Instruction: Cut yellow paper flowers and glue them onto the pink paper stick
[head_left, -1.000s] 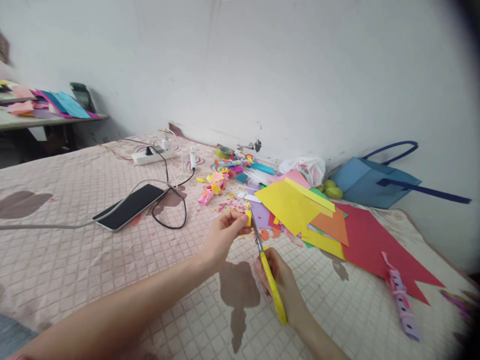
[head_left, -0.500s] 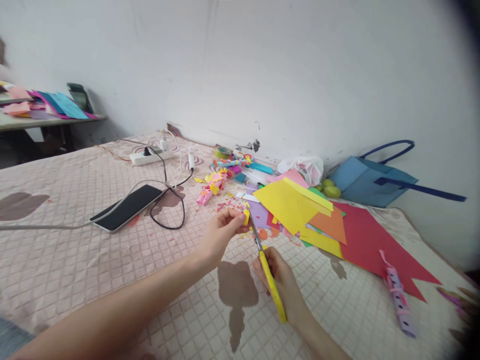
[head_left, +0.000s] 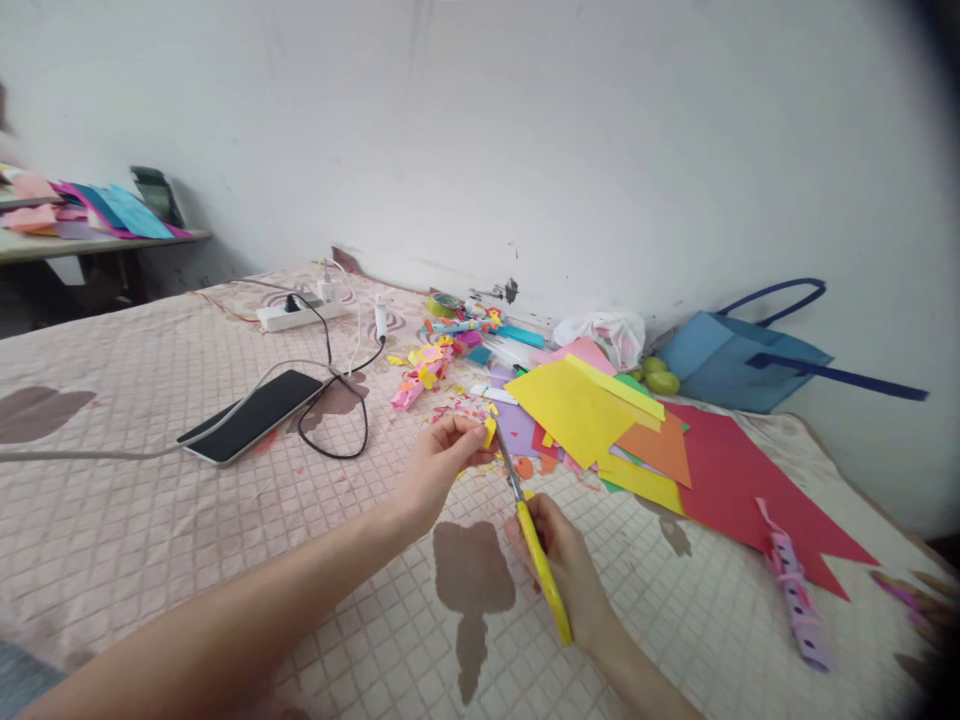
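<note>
Between the thumb and fingers of my left hand [head_left: 448, 452] is a small piece of yellow paper [head_left: 490, 432]. My right hand [head_left: 561, 552] grips yellow-handled scissors [head_left: 541, 560], whose metal blades point up toward that paper, their tips right beside it. Whether the blades touch the paper is hard to make out. Tiny paper scraps [head_left: 459, 408] lie scattered on the cloth just past my left hand. To the right of the blades lie yellow paper sheets [head_left: 574, 410], with an orange piece [head_left: 660, 447] and a large red sheet [head_left: 739, 480] partly beneath.
A black power bank-like slab [head_left: 255, 415] with cables lies left, near a white power strip [head_left: 296, 315]. Behind are a pink decorated roll [head_left: 420, 380], a tape roll [head_left: 444, 304] and a blue bag [head_left: 739, 360]. A spotted purple paper roll [head_left: 799, 605] lies at right.
The yellow piece in my left hand has tilted slightly, and the scissor tips sit a little lower beside it. The whole view has shifted very slightly.
</note>
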